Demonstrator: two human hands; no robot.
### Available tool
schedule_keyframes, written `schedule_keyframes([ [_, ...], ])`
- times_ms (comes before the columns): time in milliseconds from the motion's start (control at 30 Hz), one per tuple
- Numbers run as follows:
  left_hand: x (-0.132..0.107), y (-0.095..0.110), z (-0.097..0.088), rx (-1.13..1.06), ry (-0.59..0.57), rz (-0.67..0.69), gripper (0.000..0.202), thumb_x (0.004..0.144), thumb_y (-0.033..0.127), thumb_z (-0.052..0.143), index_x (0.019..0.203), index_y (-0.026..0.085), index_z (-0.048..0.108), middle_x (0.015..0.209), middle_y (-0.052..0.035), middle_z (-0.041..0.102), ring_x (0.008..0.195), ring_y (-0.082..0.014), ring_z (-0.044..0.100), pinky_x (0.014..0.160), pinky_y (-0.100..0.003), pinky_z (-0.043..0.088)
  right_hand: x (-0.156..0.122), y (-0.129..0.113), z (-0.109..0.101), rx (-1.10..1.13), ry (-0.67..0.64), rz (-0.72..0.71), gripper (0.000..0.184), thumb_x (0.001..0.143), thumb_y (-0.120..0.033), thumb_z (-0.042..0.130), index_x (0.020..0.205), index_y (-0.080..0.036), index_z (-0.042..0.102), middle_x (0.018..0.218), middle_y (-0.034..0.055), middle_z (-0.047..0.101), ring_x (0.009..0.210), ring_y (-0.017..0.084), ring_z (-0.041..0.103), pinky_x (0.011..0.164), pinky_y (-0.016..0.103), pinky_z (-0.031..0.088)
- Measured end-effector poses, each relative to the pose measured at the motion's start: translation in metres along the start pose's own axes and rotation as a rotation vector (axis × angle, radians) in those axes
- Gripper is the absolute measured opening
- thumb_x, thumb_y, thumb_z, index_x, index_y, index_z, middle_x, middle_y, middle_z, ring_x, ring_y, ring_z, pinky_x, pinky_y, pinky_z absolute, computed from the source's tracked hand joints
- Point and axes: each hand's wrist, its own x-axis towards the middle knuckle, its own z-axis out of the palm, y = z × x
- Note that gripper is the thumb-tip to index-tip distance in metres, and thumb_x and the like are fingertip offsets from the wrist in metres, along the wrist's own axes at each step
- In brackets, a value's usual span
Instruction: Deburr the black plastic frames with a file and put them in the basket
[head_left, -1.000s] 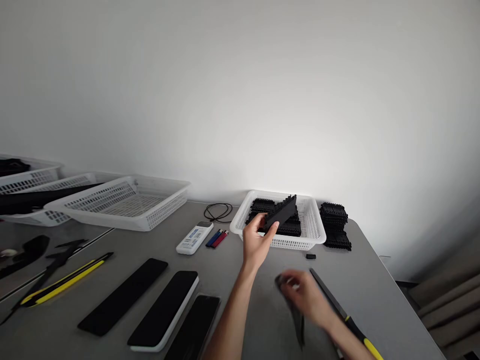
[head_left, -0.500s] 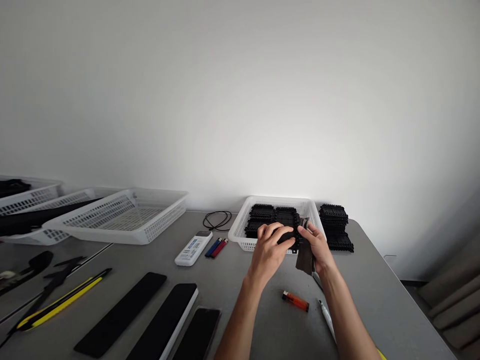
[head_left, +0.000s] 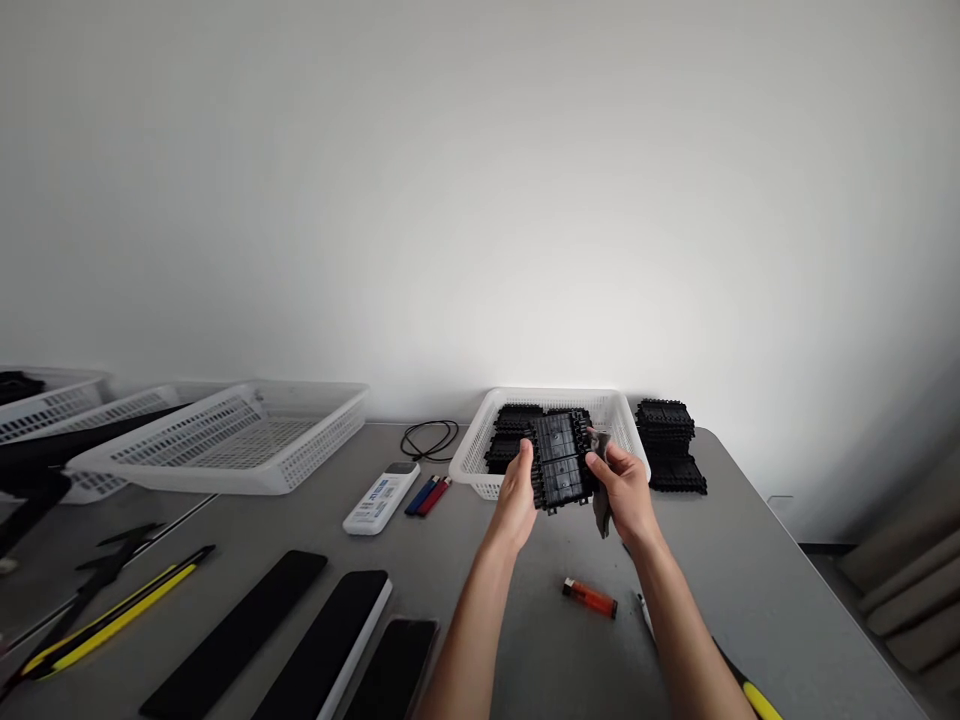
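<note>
A black ribbed plastic part, roughly rectangular with toothed edges, is held up in front of the white basket. My left hand grips its left edge, thumb along the near face. On the other side my right hand pinches the right edge and also holds a grey-brown cloth, which hangs below the fingers. Behind the part, the white basket contains more such black parts. Another stack of black parts stands right of the basket.
An orange lighter and a white marker lie near my arms. To the left are a white box-shaped item, blue and red lighters, a black cable, dark flat slabs, a yellow cutter and a white basket.
The black part has been lifted and tilted so its flat panelled face shows. My left hand has shifted from over its face to its left edge; the cloth stays in my right hand.
</note>
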Motion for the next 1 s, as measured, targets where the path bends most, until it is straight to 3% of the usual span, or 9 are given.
schedule_keyframes([
  [100, 0.0, 0.0, 0.004, -0.057, -0.002, -0.124, 0.064, 0.087, 0.062, 0.052, 0.136, 0.021, 0.054, 0.134, -0.0126, 0.061, 0.133, -0.0271, 0.049, 0.111, -0.042, 0.039, -0.004, -0.001, 0.006, -0.179, 0.026, -0.109, 0.052, 0.084, -0.054, 0.063, 0.122, -0.019, 0.068, 0.12, 0.0086, 0.069, 0.122, 0.028, 0.057, 0.107, 0.048, 0.041],
  [300, -0.003, 0.006, 0.009, -0.218, -0.124, -0.215, 0.066, 0.09, 0.064, 0.044, 0.131, 0.015, 0.06, 0.126, -0.0125, 0.067, 0.126, -0.0266, 0.056, 0.111, -0.039, 0.04, -0.012, -0.013, 0.006, -0.504, -0.016, -0.239, 0.048, 0.095, -0.05, 0.048, 0.13, -0.021, 0.063, 0.137, 0.013, 0.057, 0.129, 0.029, 0.051, 0.106, 0.048, 0.042],
  [533, -0.009, 0.012, 0.012, -0.263, -0.091, -0.193, 0.06, 0.09, 0.058, 0.049, 0.13, 0.014, 0.06, 0.116, -0.0124, 0.072, 0.114, -0.0271, 0.064, 0.106, -0.04, 0.045, -0.012, -0.018, -0.003, -0.361, 0.034, -0.275, 0.031, 0.089, -0.04, 0.062, 0.112, -0.023, 0.073, 0.116, 0.009, 0.071, 0.108, 0.025, 0.065, 0.092, 0.041, 0.054],
  [633, -0.008, 0.012, 0.01, -0.212, -0.071, -0.197, 0.063, 0.089, 0.061, 0.049, 0.132, 0.015, 0.058, 0.12, -0.0126, 0.07, 0.115, -0.0274, 0.064, 0.104, -0.04, 0.046, -0.012, -0.02, -0.006, -0.348, 0.169, -0.282, 0.031, 0.087, -0.038, 0.065, 0.11, -0.021, 0.073, 0.108, 0.0096, 0.073, 0.1, 0.025, 0.069, 0.087, 0.041, 0.056],
  [733, -0.006, 0.011, 0.009, -0.163, -0.056, -0.232, 0.064, 0.088, 0.061, 0.051, 0.134, 0.017, 0.057, 0.124, -0.0125, 0.068, 0.117, -0.0271, 0.062, 0.104, -0.039, 0.046, -0.013, -0.025, -0.007, -0.413, 0.287, -0.377, 0.032, 0.088, -0.036, 0.063, 0.115, -0.02, 0.072, 0.11, 0.0104, 0.072, 0.101, 0.024, 0.068, 0.086, 0.039, 0.056],
  [867, -0.006, 0.006, 0.013, -0.145, -0.097, -0.269, 0.063, 0.088, 0.06, 0.051, 0.133, 0.016, 0.058, 0.124, -0.0134, 0.068, 0.12, -0.0275, 0.061, 0.105, -0.039, 0.045, -0.012, -0.023, -0.003, -0.625, 0.216, -0.554, 0.031, 0.094, -0.031, 0.054, 0.121, -0.023, 0.068, 0.111, 0.0104, 0.067, 0.1, 0.021, 0.065, 0.081, 0.033, 0.055],
  [1000, -0.006, 0.002, 0.018, -0.152, -0.101, -0.255, 0.062, 0.089, 0.059, 0.05, 0.132, 0.015, 0.058, 0.123, -0.0138, 0.068, 0.12, -0.0278, 0.061, 0.106, -0.041, 0.044, -0.009, -0.012, 0.0, -0.767, 0.119, -0.585, 0.036, 0.099, -0.029, 0.044, 0.131, -0.024, 0.062, 0.113, 0.011, 0.062, 0.094, 0.018, 0.063, 0.075, 0.029, 0.053],
])
